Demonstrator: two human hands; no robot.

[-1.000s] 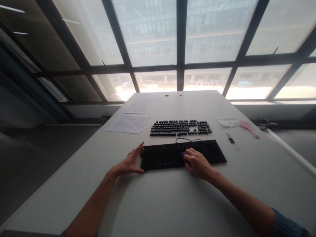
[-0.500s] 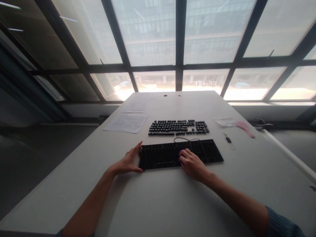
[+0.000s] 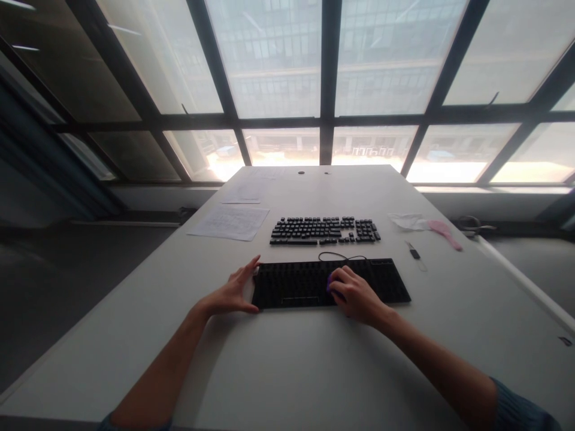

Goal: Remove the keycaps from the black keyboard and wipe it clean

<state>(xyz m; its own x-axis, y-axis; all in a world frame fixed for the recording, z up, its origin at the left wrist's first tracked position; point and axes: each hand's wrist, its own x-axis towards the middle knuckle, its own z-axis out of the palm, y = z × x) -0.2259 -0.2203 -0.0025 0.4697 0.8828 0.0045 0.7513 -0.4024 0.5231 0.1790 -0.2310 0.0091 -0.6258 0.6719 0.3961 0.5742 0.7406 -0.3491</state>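
A black keyboard base (image 3: 287,284) without its keycaps lies flat on the white table (image 3: 287,371). My left hand (image 3: 233,290) braces the left end of the base, thumb at the near corner and fingers at the far corner. Over the middle of the base, my right hand (image 3: 354,293) is closed round a purple lump (image 3: 330,282), pressed against the surface; most of the lump is hidden by the fingers, and its kind cannot be made out. Just beyond the base, the loose black keycaps (image 3: 309,228) are laid out in keyboard order.
A thin black cable (image 3: 332,254) loops behind the base. To the right lie a small black-handled tool (image 3: 414,254), a pink brush-like item (image 3: 442,230) and a crumpled white tissue (image 3: 406,222). Printed sheets (image 3: 231,221) are at the left. Windows (image 3: 278,60) stand behind the table.
The right end of the keyboard base has swung slightly toward me and to the right. My right hand has shifted a little right with the purple lump; my left hand has stayed at the left end.
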